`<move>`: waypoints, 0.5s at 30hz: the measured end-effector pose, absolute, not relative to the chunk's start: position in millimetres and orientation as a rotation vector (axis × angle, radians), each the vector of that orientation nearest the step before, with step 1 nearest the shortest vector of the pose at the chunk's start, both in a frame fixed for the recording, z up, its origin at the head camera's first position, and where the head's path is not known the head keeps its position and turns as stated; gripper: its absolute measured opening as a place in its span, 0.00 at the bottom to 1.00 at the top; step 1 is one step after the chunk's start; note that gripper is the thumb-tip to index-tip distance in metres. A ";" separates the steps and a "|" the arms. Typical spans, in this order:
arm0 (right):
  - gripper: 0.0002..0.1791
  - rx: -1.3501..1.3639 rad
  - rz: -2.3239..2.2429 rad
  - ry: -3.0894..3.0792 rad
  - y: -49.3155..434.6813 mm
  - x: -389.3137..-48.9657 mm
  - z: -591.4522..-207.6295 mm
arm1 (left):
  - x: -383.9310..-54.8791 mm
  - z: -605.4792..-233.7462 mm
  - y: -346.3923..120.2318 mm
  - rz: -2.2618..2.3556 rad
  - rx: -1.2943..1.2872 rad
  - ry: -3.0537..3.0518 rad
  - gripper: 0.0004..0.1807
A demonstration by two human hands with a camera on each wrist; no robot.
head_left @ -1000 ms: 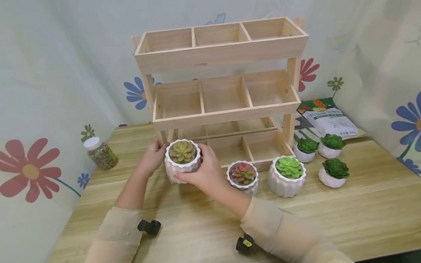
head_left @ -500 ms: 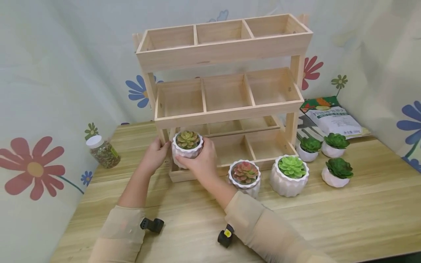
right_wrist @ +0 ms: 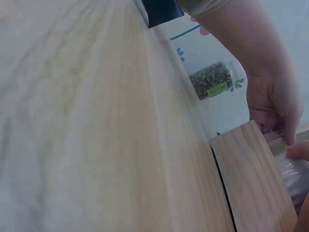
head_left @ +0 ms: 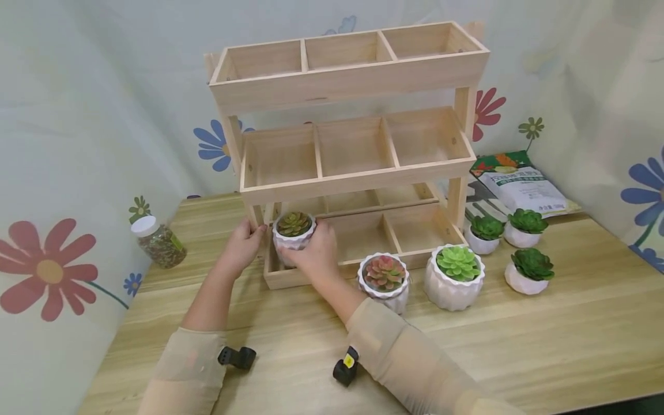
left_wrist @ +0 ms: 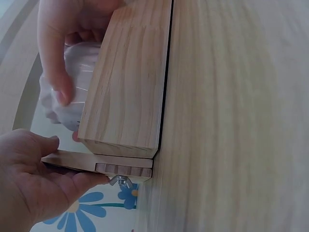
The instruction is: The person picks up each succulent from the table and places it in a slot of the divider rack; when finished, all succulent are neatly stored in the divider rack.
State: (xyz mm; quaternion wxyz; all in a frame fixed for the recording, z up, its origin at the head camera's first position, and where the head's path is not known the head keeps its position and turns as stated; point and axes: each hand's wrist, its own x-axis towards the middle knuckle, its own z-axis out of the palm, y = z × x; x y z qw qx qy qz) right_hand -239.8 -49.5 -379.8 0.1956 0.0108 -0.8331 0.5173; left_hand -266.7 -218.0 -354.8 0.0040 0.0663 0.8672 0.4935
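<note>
My right hand (head_left: 314, 249) grips a white ridged pot (head_left: 286, 243) with a reddish-green succulent (head_left: 293, 224) in it. The pot stands partly inside the left compartment of the bottom box (head_left: 282, 279) of a wooden three-tier rack (head_left: 332, 187). In the left wrist view, the box's front hides the lower part of that white pot (left_wrist: 79, 82). My left hand (head_left: 242, 249) pinches the rack's left upright at the bottom tier, thumb on one side and fingers on the other. Close to the right forearm are a pink succulent (head_left: 385, 272) and a bright green one (head_left: 457, 263), both in white pots.
Several small dark green succulents (head_left: 531, 264) in white pots stand at the right, with a printed bag (head_left: 524, 187) behind them. A lidded jar (head_left: 159, 242) of granules stands at the left table edge. Patterned curtains enclose the table (head_left: 290, 346).
The right hand has moved the pot back and down, from in front of the bottom box into its left compartment. The left hand stays on the rack's upright.
</note>
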 end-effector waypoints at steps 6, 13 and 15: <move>0.47 0.099 1.378 -2.381 -51.6 -240.6 -382.3 | -265.1 -353.6 -218.1 1.537 0.217 2.728 0.23; 0.48 0.114 1.322 -2.436 -52.0 -240.7 -381.5 | -267.9 -354.8 -218.5 1.506 0.219 2.747 0.23; 0.48 0.106 1.318 -2.450 -51.8 -240.7 -381.1 | -268.3 -355.0 -218.3 1.504 0.220 2.748 0.23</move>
